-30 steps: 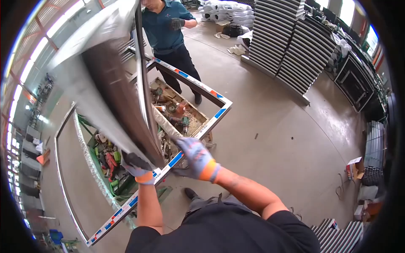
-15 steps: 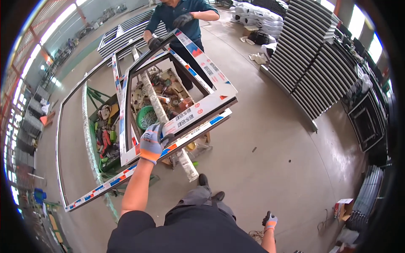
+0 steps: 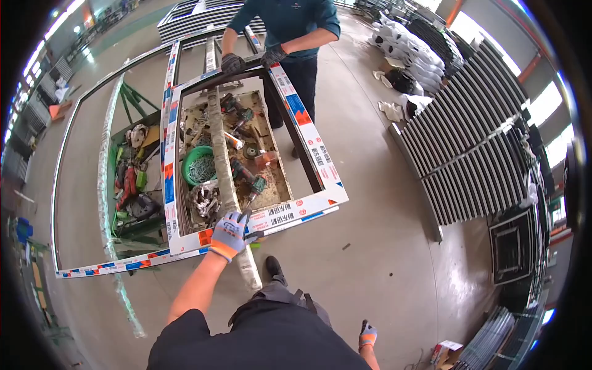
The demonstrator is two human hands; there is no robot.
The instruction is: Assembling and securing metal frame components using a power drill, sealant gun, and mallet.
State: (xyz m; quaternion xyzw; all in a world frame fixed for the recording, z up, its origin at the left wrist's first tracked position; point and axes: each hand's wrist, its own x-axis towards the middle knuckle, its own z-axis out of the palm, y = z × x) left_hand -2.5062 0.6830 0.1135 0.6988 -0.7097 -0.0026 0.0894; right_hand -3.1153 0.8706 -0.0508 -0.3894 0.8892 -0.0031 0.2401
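The small window frame (image 3: 316,148) lay over the big frame (image 3: 132,265), covered with printed tape (image 3: 280,214), white, blue and orange. The left hand (image 3: 229,235) was on its near edge; I couldn't tell if it pinched. The right hand (image 3: 368,336) hung low, its fingers unclear.

There are four hands (image 3: 229,235) and one bowl (image 3: 187,168).

left hand (image 3: 229,234): hides part of frame (image 3: 317,151) | co-worker (image 3: 296,28): head cut off | right forearm (image 3: 370,356): cut off
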